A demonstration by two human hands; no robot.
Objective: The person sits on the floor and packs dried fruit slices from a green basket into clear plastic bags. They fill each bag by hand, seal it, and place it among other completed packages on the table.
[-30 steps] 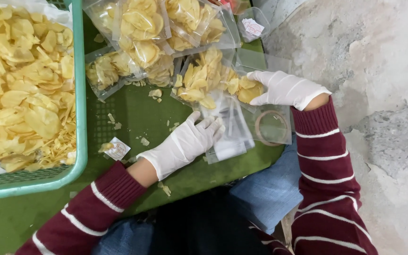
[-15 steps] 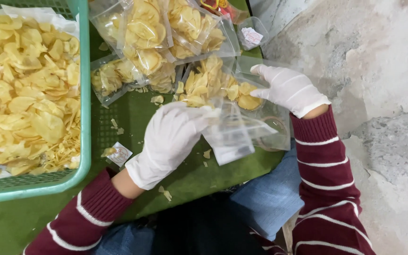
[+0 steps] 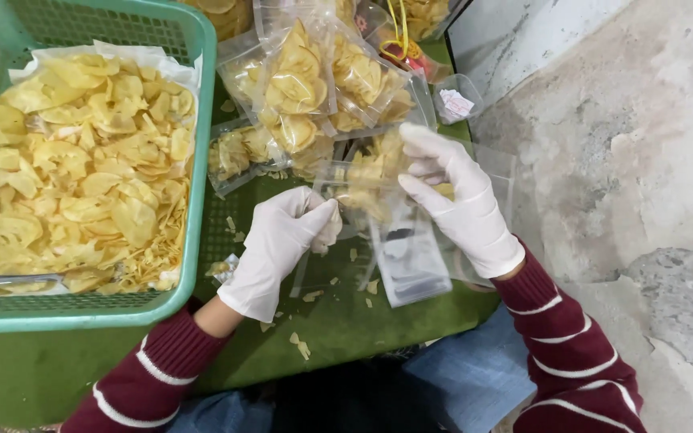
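Now, nearest us: dark red sleeves w/ white stripes, and blue-jeaned knees under the edge of the green table (image 3: 346, 337), which has chip crumbs scattered on it.

Our left hand (image 3: 282, 244), in a white glove, has fingers pinched together on the left edge of a clear plastic bag (image 3: 366, 192) partly filled w/ yellow chips. Our right hand (image 3: 455, 196), also gloved, grips the same bag from the right side, fingers curled over its top, thumb behind it as far as we can tell. So both hands are clamped on that one bag, held just above the tabletop, roughly centre of view.

Just under the bag lie a few empty clear bags (image 3: 411, 261), flat on the table, overlapping each other. A small sachet (image 3: 222, 269) lies near the left wrist, beside the basket.

To the left stands a big green plastic basket (image 3: 202, 120), lined w/ white paper and heaped w/ loose yellow chips (image 3: 82, 172).

Further off, beyond the hands, a pile of filled chip bags (image 3: 306, 80) leans together, touching the held bag's far side. Past them, a small clear cup (image 3: 457, 100) w/ a white sachet inside sits at the table's far right edge, and yellow rubber bands (image 3: 399, 36) lie among the bags. Right of the table is rough grey concrete floor (image 3: 627, 160).
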